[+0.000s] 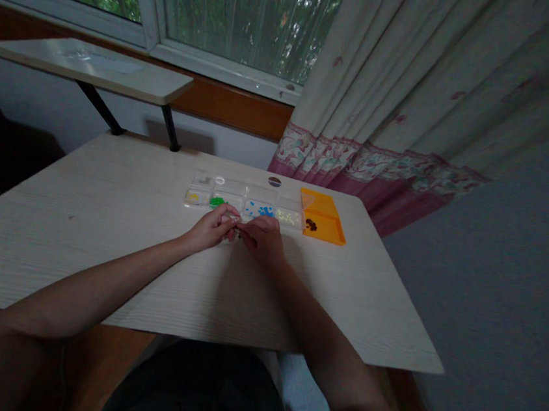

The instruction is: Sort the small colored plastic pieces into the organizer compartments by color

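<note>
My left hand and my right hand meet over the middle of the desk, fingertips pinched close together. Something small and dark shows between and just below them, too tiny to name. Right behind the hands stands a row of clear plastic boxes with raised lids. From left to right they hold a few yellow bits, green pieces, blue pieces and pale yellow-green pieces. At the row's right end an orange box lies open, with dark brown pieces in its left corner.
A round dark disc lies behind the boxes. The pale wooden desk carries a raised shelf on black legs at the back left. A curtain hangs by the window behind the right corner.
</note>
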`<state>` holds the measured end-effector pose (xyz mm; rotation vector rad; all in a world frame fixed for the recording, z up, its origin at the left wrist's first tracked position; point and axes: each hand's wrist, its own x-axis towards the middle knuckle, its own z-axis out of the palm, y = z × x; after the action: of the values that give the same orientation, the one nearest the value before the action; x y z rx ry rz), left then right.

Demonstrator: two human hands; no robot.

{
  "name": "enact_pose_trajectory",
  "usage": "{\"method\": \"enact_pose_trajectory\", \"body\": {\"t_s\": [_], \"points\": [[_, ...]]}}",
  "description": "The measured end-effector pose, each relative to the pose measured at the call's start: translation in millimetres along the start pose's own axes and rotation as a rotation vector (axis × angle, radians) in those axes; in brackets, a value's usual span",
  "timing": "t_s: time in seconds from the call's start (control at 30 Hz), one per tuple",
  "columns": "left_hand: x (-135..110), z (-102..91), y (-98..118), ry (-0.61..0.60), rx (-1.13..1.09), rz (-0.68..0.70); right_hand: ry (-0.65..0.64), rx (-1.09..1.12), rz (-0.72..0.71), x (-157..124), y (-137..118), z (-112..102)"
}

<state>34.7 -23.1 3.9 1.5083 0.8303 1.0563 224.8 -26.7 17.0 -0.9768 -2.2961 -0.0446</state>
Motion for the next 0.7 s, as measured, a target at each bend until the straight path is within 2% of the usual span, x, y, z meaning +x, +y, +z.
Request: {"method": "enact_pose_trajectory", "body": {"t_s": [0.2,0.33,0.47,0.53,0.7], "points": [[-1.5,1.9,2.9,-0.01,0.016,-0.016,0.011,0.002,-0.021,-0.9,-2.5,1.4],[-0.6,1.8,1.1,0.031,0.062,0.024,0.04,0.004,-0.023,-1.1,-2.3,2.0],[-1.1,-2.7,-1.0,0.058,0.172,0.059,0.094,-0.044,0.036,-2.5,22.2,-8.9],[-2.2,-5.4,-0.6,0.065,0.219,0.052,0.192,-0.101,0.188,-6.3,44.9,-21.6],[-4.0,-7.9,3.9,0.069,0.26,0.057,0.476,-0.257,0.694,-28.2,98.1,-53.6]]}}
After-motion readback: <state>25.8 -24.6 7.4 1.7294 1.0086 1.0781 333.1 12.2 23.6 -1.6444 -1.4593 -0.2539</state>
